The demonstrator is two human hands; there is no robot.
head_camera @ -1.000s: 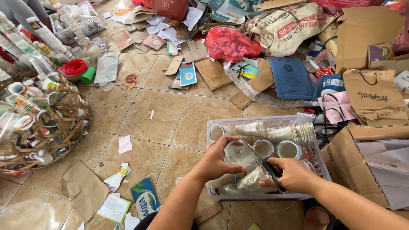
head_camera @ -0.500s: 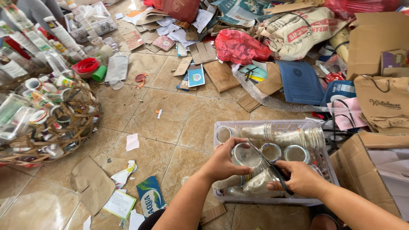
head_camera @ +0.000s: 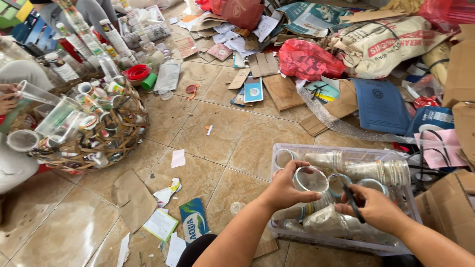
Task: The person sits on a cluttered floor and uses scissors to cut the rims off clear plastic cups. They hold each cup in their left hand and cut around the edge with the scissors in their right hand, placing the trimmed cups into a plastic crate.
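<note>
**Clear cup held over the crate, dark tool at its rim**

The left hand [head_camera: 286, 190] grasps a clear plastic cup [head_camera: 310, 179] by its side, thumb below and fingers curled over the top, mouth turned toward the camera. The right hand [head_camera: 377, 210] is clenched around a thin dark tool [head_camera: 352, 201], which looks like a blade or a pair of scissors, though the view does not settle which; its tip lies at the cup's right rim.

To do this well, in my judgement, the cup wants a firm but light grip so the thin wall does not buckle, and the tool should work along the rim away from the left fingertips [head_camera: 297, 167], which sit just beside it.

The cup hangs over the near end of a clear plastic crate [head_camera: 341, 150], touching only the left fingers. Stacked cups [head_camera: 366, 169] lie in the crate behind it; a crumpled one [head_camera: 324, 220] lies under the right hand.
</note>
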